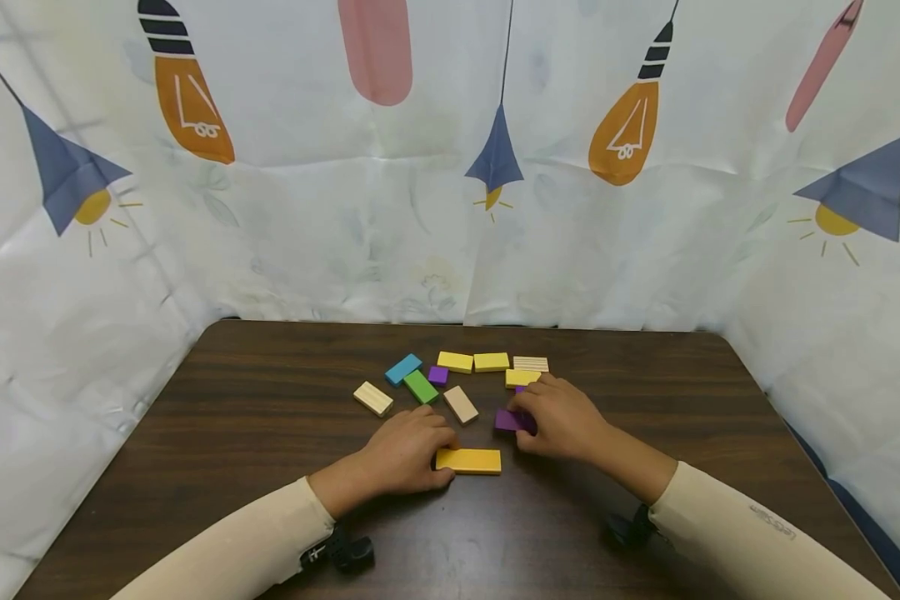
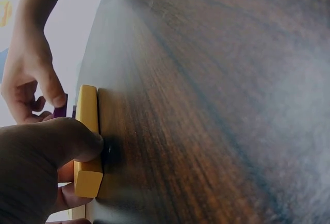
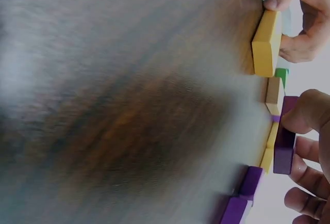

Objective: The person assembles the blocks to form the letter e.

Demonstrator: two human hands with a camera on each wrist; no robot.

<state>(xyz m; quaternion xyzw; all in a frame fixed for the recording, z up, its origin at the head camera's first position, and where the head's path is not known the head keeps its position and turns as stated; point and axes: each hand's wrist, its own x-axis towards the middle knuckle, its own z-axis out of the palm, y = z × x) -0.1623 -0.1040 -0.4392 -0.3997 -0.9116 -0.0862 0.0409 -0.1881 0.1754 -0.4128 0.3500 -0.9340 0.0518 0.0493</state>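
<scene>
My left hand (image 1: pixel 412 450) pinches the left end of a yellow wooden block (image 1: pixel 476 462) between thumb and fingers, low over the brown table. In the left wrist view the thumb presses on the long side of that yellow block (image 2: pixel 88 110). Farther right, my right hand (image 1: pixel 562 419) pinches a purple block (image 1: pixel 507 421). The right wrist view shows this purple block (image 3: pixel 286 146) between thumb and fingertips, raised off the table. Two more purple blocks (image 3: pixel 250 181) lie below it in that view, largely hidden behind the hand in the head view.
Loose blocks lie beyond the hands: blue (image 1: pixel 403 369), green (image 1: pixel 421 387), small purple (image 1: pixel 438 376), plain wood (image 1: pixel 461 405), pale striped (image 1: pixel 373 398) and several yellow ones (image 1: pixel 491 362). The dark wood table (image 1: pixel 270 417) backs onto a printed curtain (image 1: pixel 307 233).
</scene>
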